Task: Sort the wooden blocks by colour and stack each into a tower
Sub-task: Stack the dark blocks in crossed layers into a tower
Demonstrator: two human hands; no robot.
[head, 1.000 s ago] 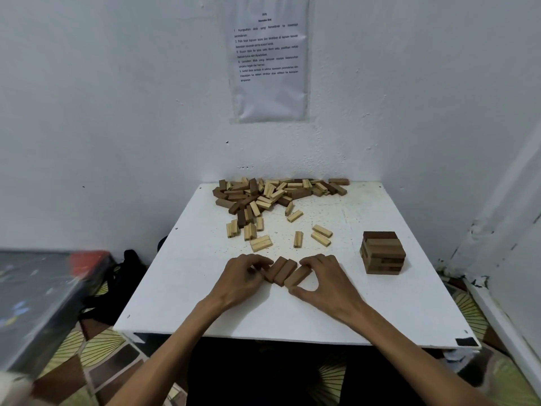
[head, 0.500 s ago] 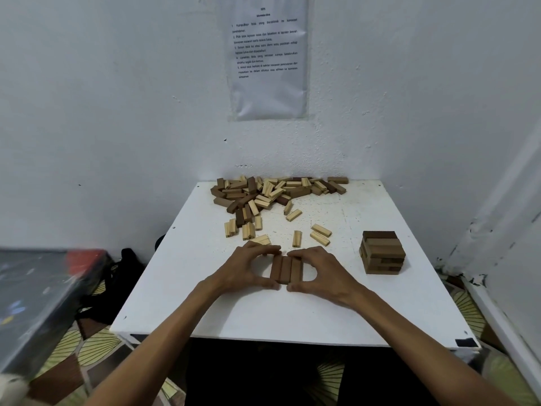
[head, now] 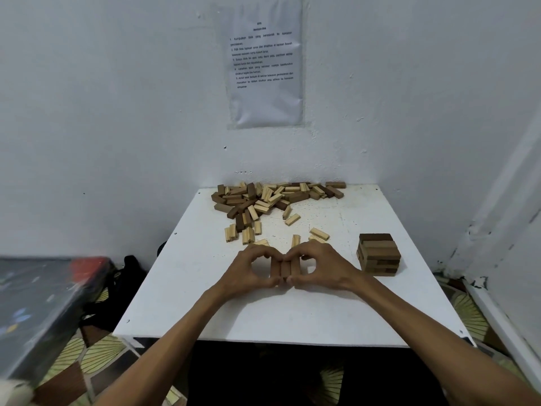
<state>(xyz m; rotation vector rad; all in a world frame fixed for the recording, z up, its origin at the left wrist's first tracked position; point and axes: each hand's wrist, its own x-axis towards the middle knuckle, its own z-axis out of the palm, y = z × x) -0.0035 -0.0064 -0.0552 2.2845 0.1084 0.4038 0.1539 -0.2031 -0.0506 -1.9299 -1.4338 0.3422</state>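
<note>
- Brown blocks (head: 284, 268), three side by side, clasped between left hand (head: 248, 271) and right hand (head: 322, 266), fingers curled round them
- Dark tower (head: 379, 254) stands near, right

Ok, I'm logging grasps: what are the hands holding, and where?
Three dark blocks, side by side; left hand and right hand pinch the row's far and near ends.

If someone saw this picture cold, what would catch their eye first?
The left hand and right hand at centre, pinching three dark blocks together side by side. To their right stands a short dark tower; at the far edge of the table lies a mixed heap of light and dark blocks.
</note>
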